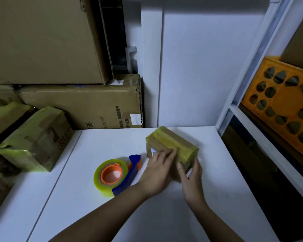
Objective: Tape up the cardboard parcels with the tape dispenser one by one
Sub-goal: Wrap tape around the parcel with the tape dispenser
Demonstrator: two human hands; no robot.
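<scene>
A small cardboard parcel with yellowish tape along its top lies on the white table, right of centre. My left hand lies flat on the parcel's near top, fingers straight and pressing on the tape. My right hand cups the parcel's near right corner, thumb on top and fingers down the side. The tape dispenser, blue-handled with an orange core and a yellowish roll, lies on the table just left of my left hand, untouched.
Taped parcels lie at the left edge of the table. Large cardboard boxes are stacked behind them against the wall. A white shelf frame with an orange crate stands at the right.
</scene>
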